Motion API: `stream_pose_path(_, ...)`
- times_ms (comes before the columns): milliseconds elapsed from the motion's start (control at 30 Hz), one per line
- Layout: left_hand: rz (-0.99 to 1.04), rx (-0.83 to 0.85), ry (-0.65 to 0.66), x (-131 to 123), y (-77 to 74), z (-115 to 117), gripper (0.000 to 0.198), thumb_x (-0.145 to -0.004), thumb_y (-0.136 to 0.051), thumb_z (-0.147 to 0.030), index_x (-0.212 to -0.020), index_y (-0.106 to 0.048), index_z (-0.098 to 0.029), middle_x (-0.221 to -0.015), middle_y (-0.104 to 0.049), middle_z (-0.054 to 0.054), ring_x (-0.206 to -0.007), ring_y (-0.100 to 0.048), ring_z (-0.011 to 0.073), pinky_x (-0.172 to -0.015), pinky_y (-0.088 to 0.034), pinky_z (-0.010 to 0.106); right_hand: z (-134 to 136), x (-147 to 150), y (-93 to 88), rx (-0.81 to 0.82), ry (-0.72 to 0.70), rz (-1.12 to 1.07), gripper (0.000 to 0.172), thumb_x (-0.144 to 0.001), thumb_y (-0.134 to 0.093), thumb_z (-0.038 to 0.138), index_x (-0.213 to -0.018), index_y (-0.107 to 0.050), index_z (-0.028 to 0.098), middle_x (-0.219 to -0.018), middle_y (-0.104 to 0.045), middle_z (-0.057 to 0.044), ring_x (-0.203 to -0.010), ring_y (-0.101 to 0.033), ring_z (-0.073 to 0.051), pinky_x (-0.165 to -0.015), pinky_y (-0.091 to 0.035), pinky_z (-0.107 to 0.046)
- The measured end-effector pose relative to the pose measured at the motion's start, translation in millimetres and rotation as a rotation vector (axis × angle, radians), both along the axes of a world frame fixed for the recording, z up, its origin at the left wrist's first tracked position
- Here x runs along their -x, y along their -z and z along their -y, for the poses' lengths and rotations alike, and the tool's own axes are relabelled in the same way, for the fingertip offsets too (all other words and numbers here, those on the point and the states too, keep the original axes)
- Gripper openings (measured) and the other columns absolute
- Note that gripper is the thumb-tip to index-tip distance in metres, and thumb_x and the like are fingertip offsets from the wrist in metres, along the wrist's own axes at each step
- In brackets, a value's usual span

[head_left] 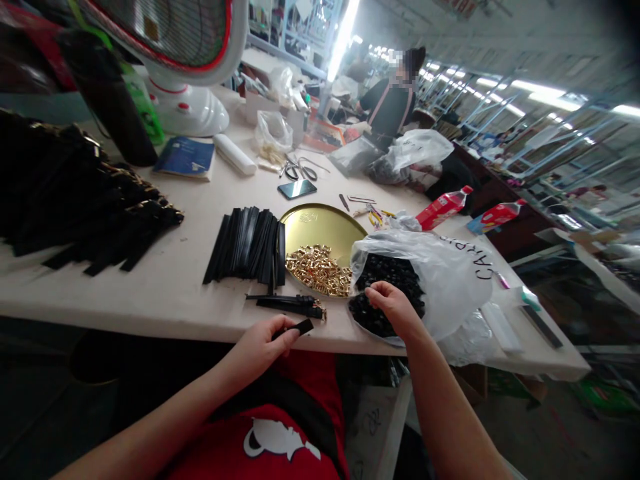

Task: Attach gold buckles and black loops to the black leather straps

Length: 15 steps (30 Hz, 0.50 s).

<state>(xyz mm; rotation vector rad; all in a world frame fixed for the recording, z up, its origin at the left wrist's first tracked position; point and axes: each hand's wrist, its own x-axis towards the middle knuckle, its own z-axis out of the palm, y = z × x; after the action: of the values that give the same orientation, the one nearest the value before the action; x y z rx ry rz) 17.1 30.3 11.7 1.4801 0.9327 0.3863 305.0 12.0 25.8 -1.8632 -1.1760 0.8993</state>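
Near the table's front edge, my left hand [270, 340] pinches a black strap [303, 327], its end sticking out to the right. My right hand [393, 303] is over a plastic bag [445, 280] of small black pieces [377, 320], thumb and fingertips pressed together; whatever they hold is too small to make out. Left of the bag, gold metal buckles [320, 267] lie on a round gold tray [320, 227]. A stack of black straps [247, 247] sits beside the tray. Just beyond my left hand lie a few straps with gold fittings [287, 305].
A large pile of black straps [75, 193] covers the table's left side under a fan [185, 107]. Behind the tray are a phone [297, 189], scissors [300, 170] and pliers [375, 217]. Red-labelled bottles [444, 208] stand tilted at right. A person [393, 100] is farther back.
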Motion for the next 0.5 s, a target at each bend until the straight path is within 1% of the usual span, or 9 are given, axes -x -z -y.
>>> stream_pose_path(100, 0.045, -0.012, -0.049, -9.0, -8.9, -1.0, 0.026, -0.078, -0.047, -0.041, -0.079, -0.054, -0.016, -0.057, -0.049, -0.004, -0.051, -0.042, 0.009, -0.05, -0.033, 0.02, 17.0, 42.5, -4.2, 0.009, -0.072, -0.544, 0.025, -0.067, -0.065, 0.039, -0.066, -0.052, 0.018, -0.057, -0.048, 0.004, -0.051, -0.04, -0.008, -0.051, -0.032, -0.022)
stream_pose_path(167, 0.075, 0.017, -0.086, -14.2, -13.0, -1.3, 0.026, -0.078, -0.047, -0.041, -0.079, -0.053, -0.016, -0.056, -0.05, -0.004, -0.047, -0.039, 0.0079, -0.047, -0.031, 0.019, 26.1, 70.3, -6.7, 0.045, -0.128, -0.824, 0.023, -0.067, -0.067, 0.037, -0.07, -0.054, 0.018, -0.062, -0.05, 0.003, -0.053, -0.041, -0.008, -0.051, -0.033, -0.022)
stream_pose_path(233, 0.106, 0.067, -0.099, -16.9, -14.1, 0.0, 0.027, -0.077, -0.047, -0.042, -0.081, -0.052, -0.016, -0.055, -0.05, -0.005, -0.043, -0.036, 0.0067, -0.043, -0.029, 0.018, 30.8, 86.9, -7.4, 0.064, -0.157, -0.951, 0.022, -0.066, -0.067, 0.035, -0.071, -0.054, 0.018, -0.065, -0.05, 0.002, -0.054, -0.042, -0.008, -0.052, -0.034, -0.022)
stream_pose_path(267, 0.117, 0.09, -0.1, -17.0, -13.4, 1.2, 0.028, -0.077, -0.047, -0.043, -0.082, -0.052, -0.016, -0.054, -0.049, -0.006, -0.041, -0.034, 0.0062, -0.041, -0.028, 0.018, 31.1, 88.7, -6.5, 0.061, -0.155, -0.949, 0.023, -0.066, -0.067, 0.036, -0.071, -0.054, 0.018, -0.065, -0.05, 0.002, -0.054, -0.042, -0.008, -0.052, -0.034, -0.023)
stream_pose_path(300, 0.123, 0.108, -0.102, -16.3, -12.0, 2.6, 0.029, -0.077, -0.047, -0.044, -0.083, -0.051, -0.016, -0.053, -0.048, -0.006, -0.04, -0.033, 0.0058, -0.04, -0.027, 0.018, 30.3, 85.4, -4.9, 0.051, -0.146, -0.9, 0.023, -0.067, -0.066, 0.037, -0.071, -0.053, 0.018, -0.064, -0.049, 0.002, -0.054, -0.042, -0.009, -0.053, -0.034, -0.023)
stream_pose_path(333, 0.121, 0.121, -0.106, -14.9, -10.0, 3.9, 0.029, -0.076, -0.047, -0.044, -0.083, -0.051, -0.016, -0.052, -0.047, -0.007, -0.039, -0.032, 0.0056, -0.04, -0.026, 0.018, 28.7, 77.4, -2.7, 0.037, -0.132, -0.8, 0.024, -0.067, -0.064, 0.039, -0.07, -0.052, 0.019, -0.062, -0.049, 0.003, -0.054, -0.042, -0.009, -0.053, -0.034, -0.024)
stream_pose_path(367, 0.113, 0.13, -0.116, -13.0, -7.3, 5.1, 0.03, -0.076, -0.048, -0.044, -0.083, -0.051, -0.016, -0.051, -0.045, -0.007, -0.038, -0.032, 0.0055, -0.039, -0.025, 0.018, 26.6, 65.2, -0.2, 0.023, -0.11, -0.645, 0.024, -0.068, -0.063, 0.04, -0.069, -0.051, 0.019, -0.06, -0.048, 0.003, -0.054, -0.042, -0.01, -0.054, -0.034, -0.024)
stream_pose_path(433, 0.095, 0.14, -0.136, -8.9, -0.7, 6.5, 0.031, -0.076, -0.047, -0.045, -0.084, -0.051, -0.016, -0.05, -0.043, -0.008, -0.038, -0.031, 0.0055, -0.038, -0.023, 0.018, 22.7, 33.6, 4.0, 0.021, -0.06, -0.196, 0.023, -0.07, -0.059, 0.04, -0.066, -0.05, 0.019, -0.056, -0.047, 0.004, -0.053, -0.042, -0.011, -0.054, -0.032, -0.025)
stream_pose_path(500, 0.082, 0.139, -0.138, -6.3, 5.5, 7.1, 0.032, -0.077, -0.046, -0.046, -0.085, -0.051, -0.016, -0.051, -0.044, -0.008, -0.038, -0.032, 0.0054, -0.038, -0.023, 0.018, 19.6, 2.5, 5.9, 0.088, -0.012, 0.311, 0.019, -0.07, -0.058, 0.036, -0.064, -0.051, 0.019, -0.058, -0.051, 0.002, -0.055, -0.045, -0.013, -0.054, -0.031, -0.026)
